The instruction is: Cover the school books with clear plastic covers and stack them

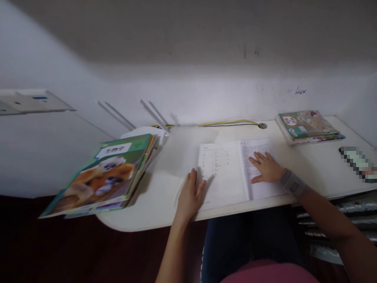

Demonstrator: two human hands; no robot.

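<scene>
Open book (pixel 220 173) on table (pixel 173 157), right hand (pixel 266 168) spread flat on right page, left hand (pixel 190 195) open at left page edge; textbook stack (pixel 100 177) left of hands.

The left grip (pixel 190 196), a bare hand, lies palm down with its fingers (pixel 193 177) close together and pointing away from the body. The right grip (pixel 265 168) is also palm down and open, but its fingers (pixel 259 156) are slightly spread and angle forward and inward, with the thumb (pixel 257 179) out to the side. A grey wrist band (pixel 293 183) circles the right wrist. The left forearm (pixel 173 251) rises from the bottom edge of the view, the right forearm (pixel 326 220) from the lower right, and the two hands stay well apart.
</scene>
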